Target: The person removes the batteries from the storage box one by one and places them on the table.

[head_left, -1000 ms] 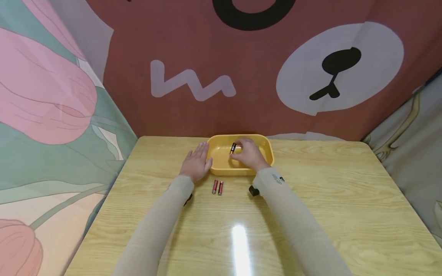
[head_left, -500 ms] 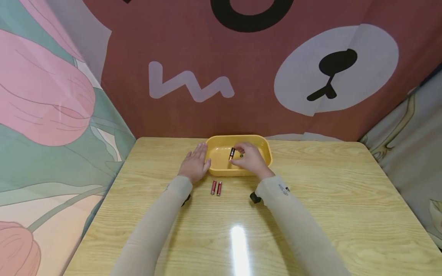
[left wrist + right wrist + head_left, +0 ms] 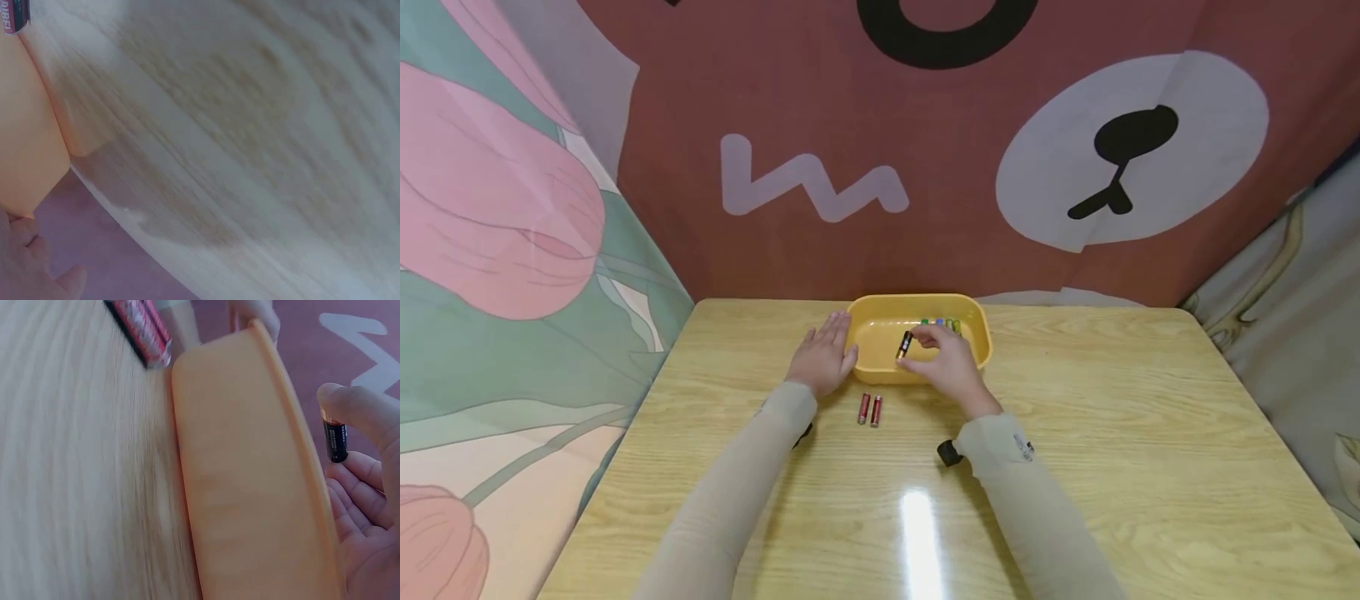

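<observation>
My right hand (image 3: 953,367) pinches a black battery with a copper end (image 3: 904,345) between thumb and fingertip. It holds the battery over the yellow plastic tray (image 3: 880,377), close to the near rim. In the right wrist view the battery (image 3: 336,442) stands steeply between the thumb and a finger, beyond the tray wall (image 3: 250,469). My left hand (image 3: 822,357) lies with straight fingers along the tray's left end. Several green, blue and yellow-green batteries (image 3: 953,325) lie inside the tray at the right, partly hidden behind my right hand.
Two red batteries (image 3: 876,411) lie side by side on the wooden table (image 3: 1075,467) just in front of the tray. A brown cloth with a bear print (image 3: 820,258) hangs behind the table. A black wrist camera (image 3: 949,452) sits under the right sleeve.
My right hand has drawn back toward the tray's near rim with the black battery still pinched. Batteries in the tray have come into sight behind it. The left hand stays at the tray's end.
</observation>
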Motion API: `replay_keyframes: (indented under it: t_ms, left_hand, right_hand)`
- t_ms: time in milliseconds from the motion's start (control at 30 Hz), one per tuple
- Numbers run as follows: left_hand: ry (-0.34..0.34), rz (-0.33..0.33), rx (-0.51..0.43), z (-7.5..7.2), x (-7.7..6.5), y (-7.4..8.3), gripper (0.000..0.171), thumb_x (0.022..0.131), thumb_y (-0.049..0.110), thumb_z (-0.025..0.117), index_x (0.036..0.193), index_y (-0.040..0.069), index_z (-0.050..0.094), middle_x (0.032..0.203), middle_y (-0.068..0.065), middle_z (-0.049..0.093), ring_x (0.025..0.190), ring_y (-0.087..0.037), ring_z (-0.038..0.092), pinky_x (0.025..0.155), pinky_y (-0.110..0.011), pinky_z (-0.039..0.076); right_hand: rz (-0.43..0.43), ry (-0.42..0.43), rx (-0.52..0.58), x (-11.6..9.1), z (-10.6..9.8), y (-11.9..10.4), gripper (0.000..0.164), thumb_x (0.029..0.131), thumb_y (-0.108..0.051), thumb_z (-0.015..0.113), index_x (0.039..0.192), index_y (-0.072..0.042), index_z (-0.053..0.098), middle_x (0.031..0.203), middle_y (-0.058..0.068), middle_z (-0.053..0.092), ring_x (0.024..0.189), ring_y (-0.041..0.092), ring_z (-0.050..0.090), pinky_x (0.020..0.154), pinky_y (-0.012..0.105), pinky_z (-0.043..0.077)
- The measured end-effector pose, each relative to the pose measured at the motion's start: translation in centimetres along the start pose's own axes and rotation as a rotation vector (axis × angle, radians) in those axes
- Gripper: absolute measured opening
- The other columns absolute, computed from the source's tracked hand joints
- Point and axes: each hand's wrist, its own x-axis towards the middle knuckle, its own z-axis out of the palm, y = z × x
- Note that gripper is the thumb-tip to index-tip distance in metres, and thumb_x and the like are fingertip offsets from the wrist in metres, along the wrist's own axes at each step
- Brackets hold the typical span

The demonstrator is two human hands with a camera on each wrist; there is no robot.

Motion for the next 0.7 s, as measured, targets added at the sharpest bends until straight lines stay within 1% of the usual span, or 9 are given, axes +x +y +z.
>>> replay_keyframes:
  t_ms: [167,367,533,700]
  left_hand:
    - [0.006,0.003,-0.008,0.0,-0.2,-0.2,0.067,0.109,0.04,0.032,0.163,0.004,0.016,0.168,-0.011,0.019,0.155,-0.026,0.014,0.122,-0.053,0.022]
    - [0.003,-0.004,-0.024,-0.1,-0.4,-0.5,0.067,0.109,0.041,0.03,0.163,0.005,0.015,0.169,-0.009,0.016,0.155,-0.024,0.013,0.122,-0.053,0.022]
    - [0.008,-0.007,-0.04,0.0,-0.2,-0.4,0.066,0.109,0.041,0.03,0.163,0.005,0.016,0.169,-0.01,0.018,0.156,-0.024,0.012,0.123,-0.052,0.021]
    - [-0.008,-0.007,-0.045,0.2,0.0,-0.2,0.066,0.109,0.04,0.03,0.163,0.005,0.014,0.169,-0.009,0.015,0.156,-0.023,0.011,0.123,-0.051,0.019]
  right_hand:
    - [-0.007,0.006,0.038,-1.0,0.3,-0.7,0.056,0.08,-0.026,0.088,0.127,-0.005,0.067,0.122,0.016,0.066,0.111,0.032,0.063,0.099,0.05,0.051]
    - [-0.031,0.031,0.073,-2.2,0.5,-1.5,0.054,0.079,-0.018,0.089,0.127,-0.004,0.066,0.121,0.018,0.066,0.11,0.032,0.064,0.101,0.05,0.051]
    - [-0.049,0.075,0.045,-3.2,0.4,-2.0,0.054,0.077,-0.017,0.091,0.124,-0.004,0.068,0.115,0.014,0.067,0.107,0.031,0.065,0.098,0.049,0.052]
    - [-0.047,0.07,0.027,-4.2,0.2,-2.2,0.054,0.076,-0.015,0.091,0.124,-0.002,0.068,0.116,0.015,0.067,0.106,0.033,0.065,0.096,0.05,0.053]
